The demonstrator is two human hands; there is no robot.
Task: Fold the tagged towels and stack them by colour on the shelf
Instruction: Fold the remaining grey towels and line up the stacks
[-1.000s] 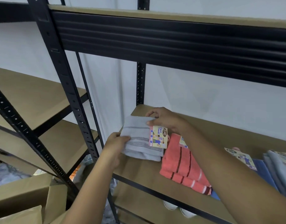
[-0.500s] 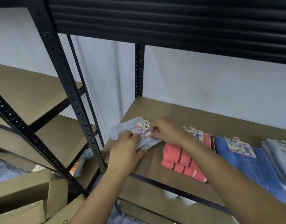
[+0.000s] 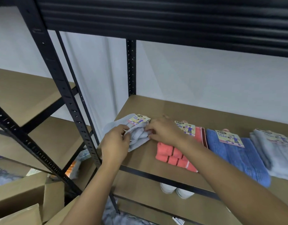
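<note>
A pale grey tagged towel (image 3: 138,137) lies bunched at the left end of the brown shelf board (image 3: 205,114). My left hand (image 3: 115,142) pinches its near fold, and my right hand (image 3: 162,132) grips its right side just below the card tag (image 3: 139,119). To the right lie a folded coral towel (image 3: 174,155), a blue towel (image 3: 237,153) and a grey towel (image 3: 273,151), each with a tag at its far end. My right forearm crosses over the coral towel.
Black steel uprights (image 3: 58,88) and a front rail (image 3: 156,175) frame the shelf. A second rack (image 3: 26,98) stands to the left. Open cardboard boxes (image 3: 23,197) sit at the lower left, with loose towels (image 3: 78,161) behind them. White shoes (image 3: 175,190) show below.
The grey towel came down from my hands onto the left end of the shelf. Both hands closed in on it and now bunch its near part. The view dipped lower.
</note>
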